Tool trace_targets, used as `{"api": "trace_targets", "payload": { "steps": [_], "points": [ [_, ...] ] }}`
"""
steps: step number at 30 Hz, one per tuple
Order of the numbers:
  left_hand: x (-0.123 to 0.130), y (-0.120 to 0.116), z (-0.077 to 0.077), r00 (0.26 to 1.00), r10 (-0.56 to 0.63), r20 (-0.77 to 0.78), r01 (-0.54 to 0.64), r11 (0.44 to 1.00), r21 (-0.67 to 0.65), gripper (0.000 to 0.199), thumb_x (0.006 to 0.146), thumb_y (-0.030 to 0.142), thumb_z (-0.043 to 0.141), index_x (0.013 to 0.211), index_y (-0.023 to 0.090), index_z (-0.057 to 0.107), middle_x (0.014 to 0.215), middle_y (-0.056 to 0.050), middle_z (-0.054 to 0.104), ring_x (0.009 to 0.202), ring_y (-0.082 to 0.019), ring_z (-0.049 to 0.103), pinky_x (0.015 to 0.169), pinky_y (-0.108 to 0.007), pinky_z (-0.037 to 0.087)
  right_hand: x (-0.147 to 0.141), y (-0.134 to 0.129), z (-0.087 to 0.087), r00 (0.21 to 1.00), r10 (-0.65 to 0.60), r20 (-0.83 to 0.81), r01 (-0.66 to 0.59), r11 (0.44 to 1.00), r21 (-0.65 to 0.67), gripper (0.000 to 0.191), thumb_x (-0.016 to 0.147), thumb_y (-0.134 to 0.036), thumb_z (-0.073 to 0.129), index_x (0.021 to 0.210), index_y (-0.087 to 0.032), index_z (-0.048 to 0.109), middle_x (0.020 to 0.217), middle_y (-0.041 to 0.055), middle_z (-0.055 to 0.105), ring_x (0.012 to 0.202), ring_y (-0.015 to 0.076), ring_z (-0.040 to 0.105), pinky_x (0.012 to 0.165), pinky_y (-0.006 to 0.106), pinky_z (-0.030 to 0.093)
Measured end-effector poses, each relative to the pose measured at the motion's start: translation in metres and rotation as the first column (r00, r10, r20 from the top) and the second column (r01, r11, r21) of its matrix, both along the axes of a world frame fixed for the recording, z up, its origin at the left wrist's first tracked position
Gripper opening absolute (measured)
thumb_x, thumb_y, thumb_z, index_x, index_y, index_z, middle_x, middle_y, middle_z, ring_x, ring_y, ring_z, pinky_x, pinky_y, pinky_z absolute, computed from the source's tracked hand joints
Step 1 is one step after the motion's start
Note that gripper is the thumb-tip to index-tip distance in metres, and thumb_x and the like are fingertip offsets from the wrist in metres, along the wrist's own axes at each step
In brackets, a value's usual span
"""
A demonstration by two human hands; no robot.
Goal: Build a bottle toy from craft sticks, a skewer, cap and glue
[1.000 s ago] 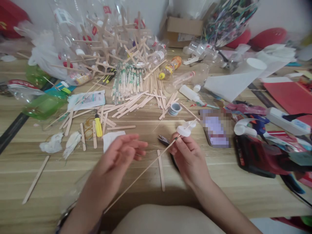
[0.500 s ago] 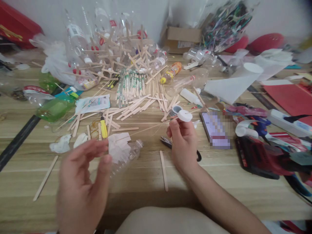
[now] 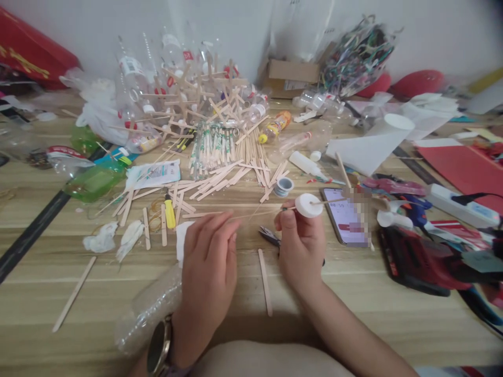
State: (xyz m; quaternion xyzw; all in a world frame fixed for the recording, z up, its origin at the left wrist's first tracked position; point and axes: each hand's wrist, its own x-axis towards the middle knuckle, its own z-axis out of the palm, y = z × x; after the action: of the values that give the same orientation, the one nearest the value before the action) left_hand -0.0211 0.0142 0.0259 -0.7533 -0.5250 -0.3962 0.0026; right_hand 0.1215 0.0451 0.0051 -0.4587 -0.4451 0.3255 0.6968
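My right hand (image 3: 302, 251) is closed around a white cap (image 3: 308, 205) with a thin wooden stick (image 3: 332, 201) running through it. My left hand (image 3: 212, 256) has its fingers bent together at the left end of a thin strand (image 3: 257, 213), which stretches across to my right fingers. What exactly the left fingertips pinch is hard to see. Beneath and left of my left hand lies a clear plastic bottle (image 3: 151, 309), partly hidden, with white paper (image 3: 182, 235) by it. Scissors (image 3: 269, 234) lie partly under my right hand. A flat craft stick (image 3: 265, 283) rests between my forearms.
Craft sticks (image 3: 220, 180) and plastic bottles (image 3: 133, 73) pile up at the back. A phone (image 3: 343, 217) lies right of my right hand, near a red and black tool (image 3: 416, 256). A yellow-handled screwdriver (image 3: 170, 212), a small spool (image 3: 283, 186) and a green bottle (image 3: 94, 180) lie further left.
My left hand has moved right, toward my right hand, and its fingers have come together. My right hand has moved slightly right and down with the cap. The bottle now shows below the left hand.
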Motion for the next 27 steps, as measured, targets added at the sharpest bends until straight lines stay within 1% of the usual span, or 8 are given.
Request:
{"api": "trace_targets", "payload": {
  "steps": [3, 7, 12, 15, 17, 19, 23, 27],
  "points": [
    [-0.004, 0.007, -0.003, 0.997, 0.038, -0.064, -0.040, 0.999, -0.031, 0.026, 0.093, 0.011, 0.045, 0.115, 0.019, 0.057, 0.117, -0.010, 0.066, 0.117, -0.026, 0.054, 0.102, -0.047, 0.043, 0.001, -0.002, -0.002, 0.993, 0.058, -0.105, -0.064, 0.996, -0.056, 0.017, 0.088, -0.042, 0.062, 0.091, -0.026, 0.058, 0.077, -0.0031, 0.054, 0.060, 0.0108, 0.045, 0.057, 0.025, 0.039],
    [-0.008, 0.010, -0.006, 0.994, 0.050, -0.096, -0.057, 0.996, -0.070, 0.026, 0.094, 0.012, 0.043, 0.116, 0.019, 0.056, 0.117, -0.011, 0.065, 0.116, -0.026, 0.055, 0.103, -0.048, 0.042, 0.002, -0.003, -0.005, 0.986, 0.071, -0.148, -0.084, 0.993, -0.083, 0.021, 0.084, -0.044, 0.066, 0.090, -0.025, 0.057, 0.080, -0.0031, 0.056, 0.059, 0.0101, 0.045, 0.056, 0.025, 0.040],
    [-0.007, 0.004, -0.007, 0.991, 0.099, -0.089, -0.100, 0.995, -0.006, 0.027, 0.093, 0.015, 0.047, 0.120, 0.018, 0.051, 0.117, -0.013, 0.062, 0.115, -0.027, 0.055, 0.101, -0.047, 0.043, 0.004, -0.003, -0.008, 0.990, 0.056, -0.129, -0.065, 0.996, -0.061, 0.015, 0.086, -0.041, 0.063, 0.089, -0.027, 0.056, 0.081, -0.0040, 0.056, 0.057, 0.0097, 0.044, 0.055, 0.025, 0.039],
    [-0.007, -0.003, -0.010, 0.971, 0.134, -0.196, -0.143, 0.989, -0.033, 0.040, 0.088, 0.022, 0.059, 0.126, 0.016, 0.047, 0.119, -0.016, 0.060, 0.114, -0.032, 0.055, 0.097, -0.048, 0.045, 0.008, -0.003, -0.008, 0.998, -0.013, 0.065, 0.013, 1.000, -0.005, 0.008, 0.089, -0.034, 0.060, 0.087, -0.027, 0.057, 0.081, -0.0024, 0.055, 0.059, 0.0115, 0.048, 0.056, 0.027, 0.041],
    [-0.009, -0.008, -0.012, 0.919, 0.161, -0.360, -0.219, 0.968, -0.125, 0.061, 0.080, 0.024, 0.069, 0.133, 0.013, 0.042, 0.123, -0.019, 0.059, 0.114, -0.037, 0.055, 0.093, -0.051, 0.045, 0.012, -0.003, -0.005, 0.955, -0.087, 0.282, 0.071, 0.995, 0.066, 0.004, 0.090, -0.028, 0.057, 0.086, -0.026, 0.058, 0.083, -0.0001, 0.056, 0.065, 0.0146, 0.052, 0.062, 0.031, 0.044],
    [-0.012, -0.010, -0.014, 0.845, 0.126, -0.519, -0.290, 0.925, -0.247, 0.073, 0.075, 0.021, 0.073, 0.138, 0.012, 0.038, 0.119, -0.019, 0.063, 0.108, -0.039, 0.059, 0.087, -0.051, 0.047, 0.016, -0.003, 0.001, 0.891, -0.139, 0.432, 0.090, 0.987, 0.132, 0.007, 0.089, -0.021, 0.056, 0.085, -0.026, 0.059, 0.084, 0.0018, 0.058, 0.074, 0.0184, 0.056, 0.069, 0.035, 0.046],
    [-0.019, -0.008, -0.014, 0.758, -0.026, -0.651, -0.320, 0.856, -0.406, 0.064, 0.079, 0.017, 0.067, 0.137, 0.008, 0.043, 0.099, -0.014, 0.070, 0.086, -0.031, 0.066, 0.075, -0.043, 0.051, 0.023, -0.003, 0.020, 0.806, -0.187, 0.562, 0.059, 0.969, 0.238, 0.014, 0.085, -0.011, 0.055, 0.085, -0.026, 0.057, 0.080, 0.0013, 0.058, 0.077, 0.0200, 0.057, 0.072, 0.036, 0.046],
    [-0.020, -0.006, -0.008, 0.739, 0.038, -0.673, -0.342, 0.881, -0.327, 0.058, 0.082, 0.015, 0.061, 0.137, 0.007, 0.044, 0.100, -0.014, 0.070, 0.086, -0.030, 0.066, 0.071, -0.040, 0.051, 0.034, 0.001, 0.039, 0.664, -0.182, 0.725, -0.051, 0.956, 0.287, 0.015, 0.085, -0.011, 0.055, 0.088, -0.026, 0.057, 0.085, 0.0035, 0.059, 0.080, 0.0214, 0.057, 0.073, 0.039, 0.045]
  ]
}}
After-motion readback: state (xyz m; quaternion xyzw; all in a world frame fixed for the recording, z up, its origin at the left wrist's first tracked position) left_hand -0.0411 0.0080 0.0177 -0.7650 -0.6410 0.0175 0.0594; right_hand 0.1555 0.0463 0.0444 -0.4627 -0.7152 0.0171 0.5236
